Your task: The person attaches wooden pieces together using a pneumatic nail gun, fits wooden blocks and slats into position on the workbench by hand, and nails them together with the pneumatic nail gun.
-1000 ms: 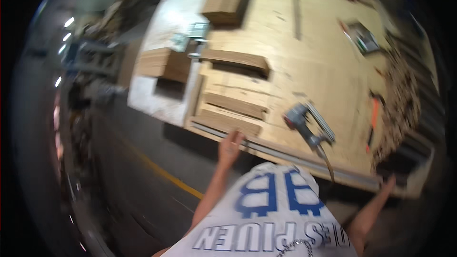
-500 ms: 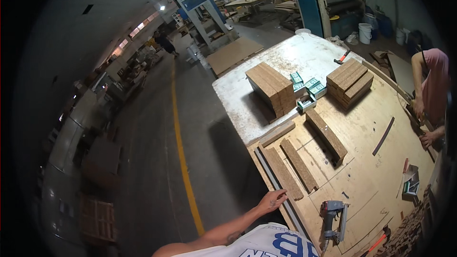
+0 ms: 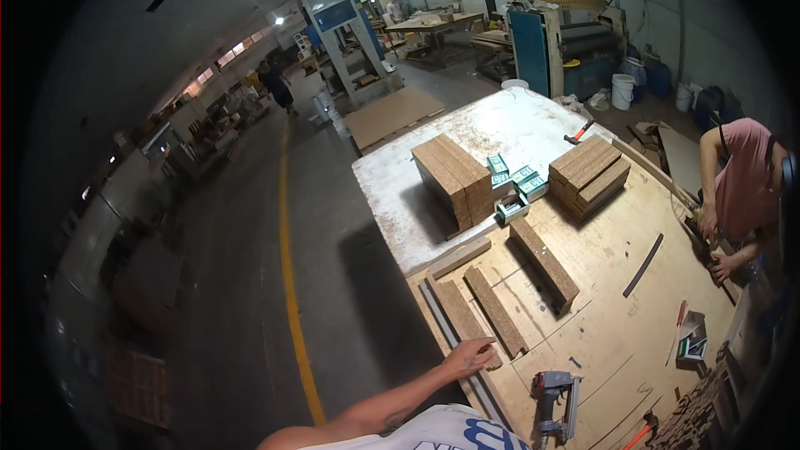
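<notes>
My left hand (image 3: 468, 359) reaches in from the lower edge to the near end of a particleboard strip (image 3: 457, 308). Its fingers are bent over that end and appear closed on it; the fingertips are partly hidden. This strip lies along a grey metal rail (image 3: 439, 314) at the table's left edge. Just right of it is a second, narrower particleboard strip (image 3: 495, 310), and beyond that a thicker particleboard piece (image 3: 543, 265). A nail gun (image 3: 553, 404) rests on the table to the right of my hand. My right hand is out of sight.
Two particleboard stacks (image 3: 454, 182) (image 3: 588, 175) and several small green-and-white boxes (image 3: 528, 181) stand farther back on the table (image 3: 612, 283). Hammers lie at the far edge (image 3: 578, 132) and near right (image 3: 642, 433). A co-worker in pink (image 3: 744, 179) works at the right edge.
My left hand has moved slightly right, onto the near end of the strip. The whole view has shifted, so the table appears lower and farther left. The strips have not visibly moved.
</notes>
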Demonstrator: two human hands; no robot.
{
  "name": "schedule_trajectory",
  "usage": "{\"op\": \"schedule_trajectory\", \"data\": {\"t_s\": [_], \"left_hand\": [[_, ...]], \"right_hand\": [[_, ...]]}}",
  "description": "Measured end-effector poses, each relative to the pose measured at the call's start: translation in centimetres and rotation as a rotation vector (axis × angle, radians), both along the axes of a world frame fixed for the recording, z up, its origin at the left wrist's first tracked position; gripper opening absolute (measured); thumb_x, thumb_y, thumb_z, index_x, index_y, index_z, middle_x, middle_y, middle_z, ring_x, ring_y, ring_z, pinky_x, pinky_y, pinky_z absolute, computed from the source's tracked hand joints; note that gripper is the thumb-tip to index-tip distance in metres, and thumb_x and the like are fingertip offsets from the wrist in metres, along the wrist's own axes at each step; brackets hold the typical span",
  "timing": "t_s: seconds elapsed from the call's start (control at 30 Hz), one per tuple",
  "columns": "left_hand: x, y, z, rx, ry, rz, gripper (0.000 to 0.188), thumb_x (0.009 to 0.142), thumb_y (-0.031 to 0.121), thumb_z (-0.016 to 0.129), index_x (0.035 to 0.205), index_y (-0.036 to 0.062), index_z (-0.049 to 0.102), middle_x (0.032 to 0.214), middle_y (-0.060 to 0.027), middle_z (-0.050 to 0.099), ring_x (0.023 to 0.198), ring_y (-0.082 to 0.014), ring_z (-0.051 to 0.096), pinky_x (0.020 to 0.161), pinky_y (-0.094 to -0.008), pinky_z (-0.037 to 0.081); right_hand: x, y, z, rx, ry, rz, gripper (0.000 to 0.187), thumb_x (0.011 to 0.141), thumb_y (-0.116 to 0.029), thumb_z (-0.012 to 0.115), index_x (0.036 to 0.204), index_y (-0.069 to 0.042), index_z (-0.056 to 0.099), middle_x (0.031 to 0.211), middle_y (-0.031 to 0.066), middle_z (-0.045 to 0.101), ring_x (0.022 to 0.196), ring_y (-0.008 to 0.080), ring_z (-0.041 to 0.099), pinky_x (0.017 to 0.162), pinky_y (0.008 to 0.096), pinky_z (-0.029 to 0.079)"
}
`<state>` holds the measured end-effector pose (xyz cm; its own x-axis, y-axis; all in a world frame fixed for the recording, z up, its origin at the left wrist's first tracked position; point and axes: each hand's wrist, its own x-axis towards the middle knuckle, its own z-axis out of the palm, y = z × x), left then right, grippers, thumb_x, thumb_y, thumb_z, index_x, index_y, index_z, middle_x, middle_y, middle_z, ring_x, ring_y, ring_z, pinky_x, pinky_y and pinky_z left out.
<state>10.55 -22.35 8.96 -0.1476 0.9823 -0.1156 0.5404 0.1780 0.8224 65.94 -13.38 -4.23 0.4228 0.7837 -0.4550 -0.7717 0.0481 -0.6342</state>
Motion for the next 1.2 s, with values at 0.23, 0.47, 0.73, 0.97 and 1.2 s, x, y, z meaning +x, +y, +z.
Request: {"op": "schedule_trajectory", "data": {"t_s": [0.23, 0.47, 0.73, 0.97, 1.2], "left_hand": [[0.8, -0.3, 0.7, -0.216, 0.03, 0.042, 0.045, 0.093, 0.033, 0.062, 0.124, 0.0011, 0.062, 0.103, -0.0245, 0.069, 0.095, -0.035, 0.069, 0.082, -0.0399, 0.053], [-1.9, 0.5, -3.6, -0.143, -0.06, 0.005, 0.032, 0.097, 0.017, 0.062, 0.123, -0.0024, 0.063, 0.104, -0.0142, 0.071, 0.09, -0.0171, 0.067, 0.083, -0.0314, 0.052], [-0.3, 2.5, -2.5, -0.151, -0.182, -0.111, 0.046, 0.099, 0.024, 0.062, 0.131, -0.0075, 0.055, 0.11, -0.0185, 0.066, 0.095, -0.0217, 0.065, 0.088, -0.0325, 0.051], [0.4, 4.1, -2.5, -0.098, -0.2, -0.195, 0.048, 0.099, 0.029, 0.062, 0.131, -0.0063, 0.055, 0.111, -0.0167, 0.065, 0.098, -0.0223, 0.064, 0.09, -0.0341, 0.05], [-0.1, 2.1, -1.5, -0.124, -0.124, -0.156, 0.042, 0.099, 0.022, 0.062, 0.128, -0.0071, 0.057, 0.106, -0.0146, 0.067, 0.094, -0.0192, 0.064, 0.086, -0.0308, 0.051]], "right_hand": [[8.0, -16.5, 2.1, -0.11, 0.026, -0.314, 0.068, 0.097, -0.048, 0.043, 0.153, -0.01, 0.034, 0.155, 0.0127, 0.037, 0.141, 0.0331, 0.036, 0.116, 0.0496, 0.03], [9.9, -31.8, 2.1, -0.763, -0.482, -0.329, 0.069, 0.093, -0.061, 0.043, 0.154, -0.028, 0.035, 0.16, 0.0093, 0.027, 0.145, 0.0373, 0.026, 0.11, 0.0567, 0.032], [9.7, -30.9, 5.1, -0.949, -0.015, -0.597, 0.11, 0.079, -0.053, 0.079, 0.157, -0.005, 0.018, 0.163, 0.0197, 0.012, 0.149, 0.0412, 0.013, 0.117, 0.0618, 0.013], [9.6, -31.1, 4.3, -0.913, -0.001, -0.69, 0.107, 0.079, -0.039, 0.082, 0.157, -0.004, 0.018, 0.163, 0.022, 0.012, 0.149, 0.0388, 0.014, 0.119, 0.0543, 0.015], [8.8, -29.9, 4.4, -0.631, -0.027, -0.603, 0.082, 0.083, -0.035, 0.075, 0.149, -0.005, 0.039, 0.155, 0.0163, 0.038, 0.145, 0.038, 0.028, 0.115, 0.0642, 0.008]]}}
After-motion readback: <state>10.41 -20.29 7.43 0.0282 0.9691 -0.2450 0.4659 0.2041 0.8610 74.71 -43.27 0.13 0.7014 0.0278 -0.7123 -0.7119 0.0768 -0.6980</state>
